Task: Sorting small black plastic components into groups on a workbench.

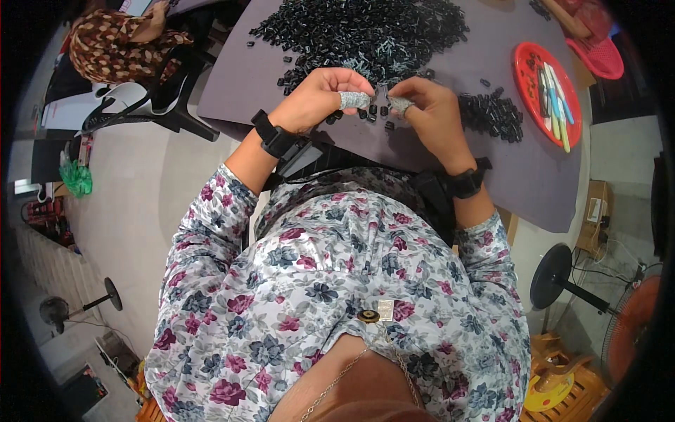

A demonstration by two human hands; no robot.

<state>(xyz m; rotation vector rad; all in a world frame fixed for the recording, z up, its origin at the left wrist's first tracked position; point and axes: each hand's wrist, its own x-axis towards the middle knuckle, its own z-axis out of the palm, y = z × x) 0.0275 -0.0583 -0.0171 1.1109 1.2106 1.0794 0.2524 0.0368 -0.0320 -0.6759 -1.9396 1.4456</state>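
Observation:
My left hand (325,93) and my right hand (432,111) are close together over the near side of the table. Both are closed in a pinch, fingertips against thumbs, and grey wrapping covers each thumb. Whatever lies between the fingertips is too small to make out. Several loose small black plastic pieces (372,112) lie on the cloth just below the fingers. Beyond the hands spreads a large heap of such black pieces (351,28), with thin pale grey pieces (395,55) mixed in. A smaller pile of black pieces (492,118) sits beside my right hand.
A grey cloth (534,184) covers the table. At the right, a red plate (518,74) holds several slim tools with white, blue and green handles. A pink basket (605,60) is near another person's arm (568,20). Someone in a patterned top (112,46) sits far left.

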